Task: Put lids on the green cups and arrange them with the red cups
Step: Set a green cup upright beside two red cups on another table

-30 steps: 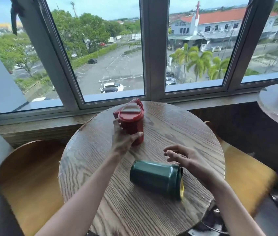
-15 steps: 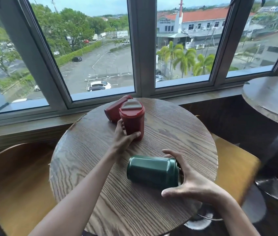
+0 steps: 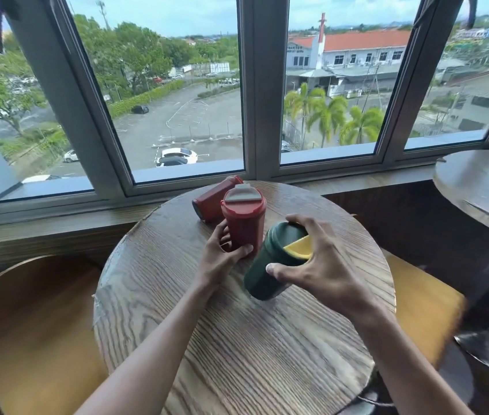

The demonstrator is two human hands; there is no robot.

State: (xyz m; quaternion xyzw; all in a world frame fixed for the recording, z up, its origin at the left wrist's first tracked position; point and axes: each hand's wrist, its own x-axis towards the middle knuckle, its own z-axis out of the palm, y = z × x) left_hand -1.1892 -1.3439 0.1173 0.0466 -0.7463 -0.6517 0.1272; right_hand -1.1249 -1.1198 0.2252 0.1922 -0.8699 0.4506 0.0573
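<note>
green cup [image 3: 262, 272]: rigid, light, likely slick; tilted, lidded; right hand [image 3: 321, 266] fingers clasp rim; left hand [image 3: 222, 259] holds red cup [image 3: 244, 224] on worktop [image 3: 237, 339]

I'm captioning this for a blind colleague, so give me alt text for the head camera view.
On a round wooden table by a window, the right hand grips a tilted green cup with a yellow-flapped lid, while the left hand holds an upright lidded red cup. Another red cup lies on its side behind.
</note>
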